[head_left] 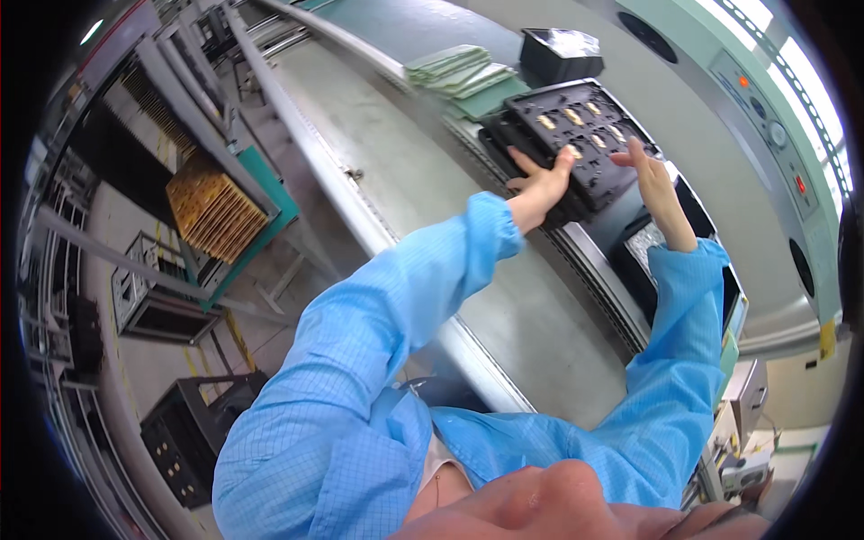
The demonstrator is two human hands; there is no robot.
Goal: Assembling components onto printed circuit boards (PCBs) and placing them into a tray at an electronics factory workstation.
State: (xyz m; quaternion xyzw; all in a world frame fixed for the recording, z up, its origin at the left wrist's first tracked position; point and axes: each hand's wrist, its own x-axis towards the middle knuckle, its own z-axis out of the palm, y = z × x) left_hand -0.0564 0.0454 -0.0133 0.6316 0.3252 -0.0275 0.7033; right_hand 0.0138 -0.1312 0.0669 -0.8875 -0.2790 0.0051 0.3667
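Note:
A black fixture tray lies at an angle on the far side of the conveyor line, on top of another black tray. Small pale-gold parts sit in rows in its pockets. At the tray's near left edge is my left hand, its fingers spread, one fingertip at a pale part on the surface. Over the right edge reaches my right hand, fingers stretched out and apart, with no object visible in them. The undersides of both hands are hidden.
Behind the tray are a stack of green sheets and a black box. A metal conveyor rail runs along the near side. The machine panel stands to the right. A rack of brown boards is at left.

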